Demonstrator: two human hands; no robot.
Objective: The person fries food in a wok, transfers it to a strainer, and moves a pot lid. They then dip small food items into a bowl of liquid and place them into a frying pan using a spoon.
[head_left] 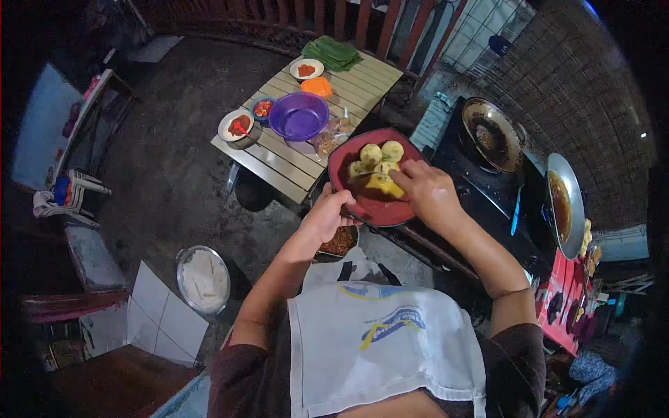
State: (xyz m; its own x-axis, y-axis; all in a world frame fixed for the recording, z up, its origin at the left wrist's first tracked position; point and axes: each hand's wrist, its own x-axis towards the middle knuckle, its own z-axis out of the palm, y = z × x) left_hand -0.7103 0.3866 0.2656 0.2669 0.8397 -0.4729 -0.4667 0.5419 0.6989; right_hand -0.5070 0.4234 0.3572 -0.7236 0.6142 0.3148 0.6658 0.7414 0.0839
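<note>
A square red bowl (338, 164) with a dark rim is held up in front of me, tilted slightly toward me. My left hand (327, 217) grips its near left edge, thumb on the rim. Several pale yellow round food pieces (392, 151) lie in it, along with a larger, brighter yellow piece (380, 187). My right hand (428, 191) reaches over the bowl's right side, its fingers curled down beside the bright yellow piece. Whatever those fingertips pinch is hidden.
Ahead, a slatted table (279, 164) carries a purple basin (300, 116), small bowls of red food, an orange container (317, 86) and green leaves (331, 53). To the right are a stove with a blackened wok (493, 136) and a pan of brown liquid (563, 205). A lidded pot (203, 279) stands lower left.
</note>
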